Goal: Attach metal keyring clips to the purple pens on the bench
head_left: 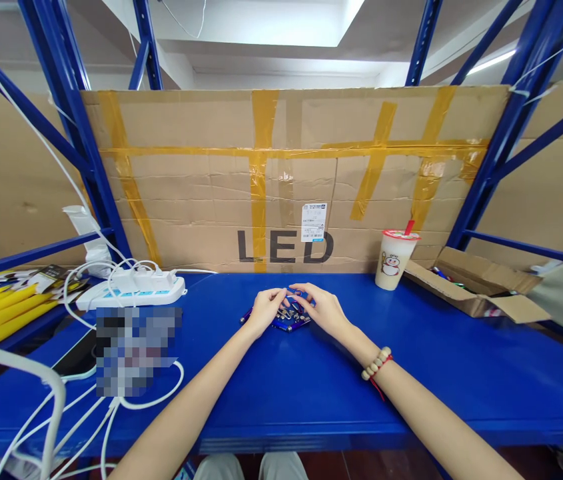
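Note:
A small pile of dark blue rod-shaped pieces with shiny metal bits (288, 325) lies on the blue tabletop (271, 393). My left hand (267, 311) is over the left side of the pile, its fingers pinched together. From the right, my right hand (325, 308) reaches over the same pile, with thumb and fingers bent inward toward the left fingertips. Both sets of fingertips nearly meet above the pieces. Whatever is between them is too small to make out. Around my right wrist is a beaded bracelet (377, 364) with a red cord.
A lidded drink cup (394, 261) with a red straw stands at the back right, beside an open cardboard box (476, 303) of small items. On the left are a white power strip (134, 291), loose cables (74, 413) and yellow packages (8, 310). A taped cardboard panel (201, 200) closes the back.

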`<state>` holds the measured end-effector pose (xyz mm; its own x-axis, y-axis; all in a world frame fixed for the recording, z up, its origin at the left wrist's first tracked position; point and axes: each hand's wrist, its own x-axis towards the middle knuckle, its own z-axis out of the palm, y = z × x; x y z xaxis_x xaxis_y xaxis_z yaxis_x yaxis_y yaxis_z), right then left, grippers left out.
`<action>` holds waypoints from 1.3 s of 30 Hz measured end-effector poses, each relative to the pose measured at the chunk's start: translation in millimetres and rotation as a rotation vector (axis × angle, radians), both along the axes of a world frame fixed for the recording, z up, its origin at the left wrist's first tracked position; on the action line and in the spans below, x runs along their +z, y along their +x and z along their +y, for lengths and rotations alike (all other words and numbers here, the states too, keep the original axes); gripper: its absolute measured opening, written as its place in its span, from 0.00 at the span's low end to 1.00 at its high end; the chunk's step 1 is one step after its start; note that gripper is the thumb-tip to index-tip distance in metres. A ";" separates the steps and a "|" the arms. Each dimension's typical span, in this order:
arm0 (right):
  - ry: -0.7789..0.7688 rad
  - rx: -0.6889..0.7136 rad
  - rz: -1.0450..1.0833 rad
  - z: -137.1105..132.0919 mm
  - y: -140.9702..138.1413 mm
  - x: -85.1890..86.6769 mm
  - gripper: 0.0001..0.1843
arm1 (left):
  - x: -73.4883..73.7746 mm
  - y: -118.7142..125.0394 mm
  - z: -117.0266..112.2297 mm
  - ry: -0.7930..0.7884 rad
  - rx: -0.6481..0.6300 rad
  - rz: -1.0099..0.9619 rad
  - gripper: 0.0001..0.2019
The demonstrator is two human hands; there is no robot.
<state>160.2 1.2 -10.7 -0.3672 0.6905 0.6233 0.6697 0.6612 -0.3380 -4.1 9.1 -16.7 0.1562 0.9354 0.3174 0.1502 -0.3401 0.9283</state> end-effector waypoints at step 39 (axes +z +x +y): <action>0.154 -0.022 -0.277 3.3 -2.3 -0.7 0.21 | 4.3 6.0 -4.1 0.056 0.021 0.022 0.18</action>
<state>157.9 4.5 -11.4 -0.5239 0.6051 0.5995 0.7369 0.6750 -0.0373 1.8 5.1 -12.5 0.1437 0.9194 0.3660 0.1777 -0.3878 0.9044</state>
